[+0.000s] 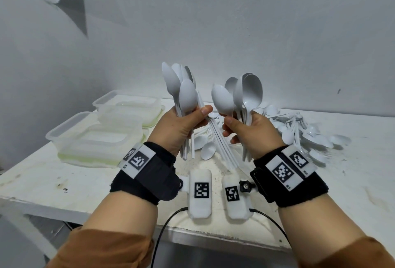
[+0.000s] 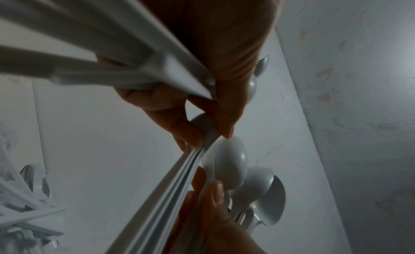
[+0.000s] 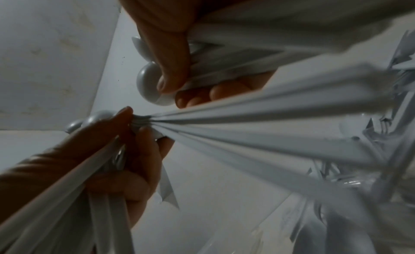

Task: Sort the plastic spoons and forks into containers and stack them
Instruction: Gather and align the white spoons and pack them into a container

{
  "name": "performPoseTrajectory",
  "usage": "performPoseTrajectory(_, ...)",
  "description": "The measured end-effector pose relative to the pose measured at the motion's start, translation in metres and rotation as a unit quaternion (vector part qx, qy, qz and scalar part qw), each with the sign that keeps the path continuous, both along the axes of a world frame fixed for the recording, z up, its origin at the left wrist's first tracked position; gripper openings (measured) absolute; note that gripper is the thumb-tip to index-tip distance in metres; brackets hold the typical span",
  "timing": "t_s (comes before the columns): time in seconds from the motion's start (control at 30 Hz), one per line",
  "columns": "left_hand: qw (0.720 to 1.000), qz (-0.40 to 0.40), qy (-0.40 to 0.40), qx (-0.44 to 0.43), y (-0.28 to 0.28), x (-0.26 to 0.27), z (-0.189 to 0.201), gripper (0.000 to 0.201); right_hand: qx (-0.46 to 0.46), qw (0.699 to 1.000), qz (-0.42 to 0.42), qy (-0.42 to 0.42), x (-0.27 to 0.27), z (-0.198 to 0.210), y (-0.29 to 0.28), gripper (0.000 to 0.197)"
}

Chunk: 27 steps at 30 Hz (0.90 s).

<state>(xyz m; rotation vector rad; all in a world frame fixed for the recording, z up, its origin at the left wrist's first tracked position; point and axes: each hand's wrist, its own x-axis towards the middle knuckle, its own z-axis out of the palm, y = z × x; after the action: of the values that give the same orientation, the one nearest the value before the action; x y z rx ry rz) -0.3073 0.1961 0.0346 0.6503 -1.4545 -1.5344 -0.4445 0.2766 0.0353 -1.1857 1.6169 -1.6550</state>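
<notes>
From the head view, the left hand [image 1: 181, 126] clasps one bundle of white plastic spoons [image 1: 181, 88] and the right hand [image 1: 250, 130] another [image 1: 245, 92], bowls up, above the bench [image 1: 64, 182] middle. Clear lidded containers [image 1: 94, 137] wait at its left edge; the unsorted cutlery pile [image 1: 303, 130] sprawls toward the right.

Left wrist: thumb and fingers [image 2: 179, 126] pinch smooth, slim handles.

Right wrist: fanned handles [image 3: 269, 133] look slippery; a loosened grip could spill them.

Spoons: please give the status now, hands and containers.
Left hand grips one spoon bunch, right hand another. Containers at left hold no cutlery. Unsorted pile remains right.
</notes>
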Motion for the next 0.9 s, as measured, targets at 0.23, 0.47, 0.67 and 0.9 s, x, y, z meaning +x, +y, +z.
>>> performPoseTrajectory(0.23, 1.0, -0.005, -0.004, 0.001, 0.001, 0.001, 0.001, 0.016, 0.009, 0.999, -0.01, 0.043, 0.001, 0.001, 0.001, 0.02)
performPoseTrajectory(0.47, 1.0, 0.003, -0.007, -0.005, 0.005, 0.001, 0.005, 0.02, 0.02, 0.998, -0.007, 0.06, 0.005, 0.002, -0.001, 0.026)
performPoseTrajectory(0.67, 1.0, 0.008, -0.005, 0.0, 0.007, 0.003, 0.006, 0.011, 0.008, 1.0, -0.01, 0.022, 0.002, 0.002, 0.001, 0.018)
performPoseTrajectory(0.9, 1.0, -0.004, -0.004, 0.001, 0.011, -0.001, 0.009, 0.004, -0.007, 1.0, -0.024, -0.014, 0.001, 0.004, 0.0, 0.016)
